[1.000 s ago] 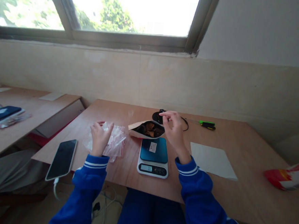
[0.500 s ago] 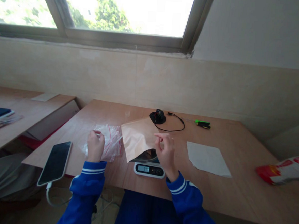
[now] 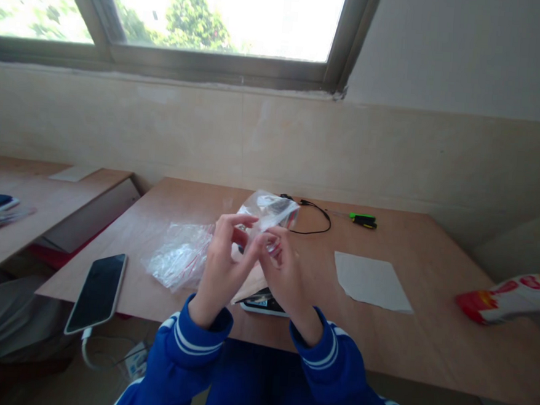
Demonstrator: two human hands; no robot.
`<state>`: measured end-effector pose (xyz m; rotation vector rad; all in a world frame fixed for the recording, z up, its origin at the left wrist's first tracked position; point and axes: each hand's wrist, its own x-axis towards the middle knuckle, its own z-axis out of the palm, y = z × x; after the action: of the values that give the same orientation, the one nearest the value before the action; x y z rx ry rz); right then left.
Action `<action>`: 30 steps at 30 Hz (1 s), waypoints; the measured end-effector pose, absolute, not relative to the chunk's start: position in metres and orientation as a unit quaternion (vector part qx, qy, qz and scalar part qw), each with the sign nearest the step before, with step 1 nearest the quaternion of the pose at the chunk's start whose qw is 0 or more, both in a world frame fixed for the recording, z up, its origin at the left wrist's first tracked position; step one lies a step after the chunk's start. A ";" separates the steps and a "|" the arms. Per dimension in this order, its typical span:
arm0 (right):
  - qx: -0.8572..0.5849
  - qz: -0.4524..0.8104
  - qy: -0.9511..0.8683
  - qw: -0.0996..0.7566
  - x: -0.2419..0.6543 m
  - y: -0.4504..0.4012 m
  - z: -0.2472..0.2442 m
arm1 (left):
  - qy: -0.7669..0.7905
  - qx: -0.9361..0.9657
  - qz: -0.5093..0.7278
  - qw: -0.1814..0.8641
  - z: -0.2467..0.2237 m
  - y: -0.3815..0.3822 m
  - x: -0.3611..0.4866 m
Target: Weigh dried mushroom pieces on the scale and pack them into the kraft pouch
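Observation:
Above the table's middle, my left hand and my right hand meet with fingers pinched on a clear plastic bag. The bag stands up beyond my fingertips, and a bit of red shows along its edge. Below my hands lies a brown paper sheet, mostly covered by them. Under it a small digital scale shows only its front part. To the left of my left hand rests a pile of clear zip bags with red seal lines.
A phone with a white cable lies at the table's left edge. A black cable and screwdrivers lie at the back. White paper is on the right, with a red and white packet farther right. Another desk stands left.
My left hand has come from the bag pile to the middle with a clear bag. My right hand has moved in to meet it, and both now grip the bag.

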<state>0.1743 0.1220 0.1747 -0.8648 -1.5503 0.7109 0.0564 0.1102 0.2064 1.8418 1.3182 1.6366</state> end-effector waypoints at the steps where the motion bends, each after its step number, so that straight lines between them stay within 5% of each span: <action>1: -0.375 0.330 -0.639 0.585 0.176 0.124 0.170 | 0.459 0.666 0.564 0.163 0.204 0.111 0.058; 5: -0.430 0.376 -0.530 0.627 0.187 0.134 0.152 | 0.526 0.604 0.576 0.165 0.186 0.123 0.051; 11: -0.442 0.437 -0.447 0.643 0.192 0.143 0.136 | 0.447 0.505 0.524 0.519 0.166 0.134 0.047; 30: -0.396 0.581 -0.447 0.553 0.198 0.139 0.135 | 0.452 0.490 0.605 0.436 0.170 0.129 0.062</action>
<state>0.1979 0.1392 0.1352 -0.9366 -1.0573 1.3727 0.0617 0.1292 0.1698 1.2191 1.1260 1.5046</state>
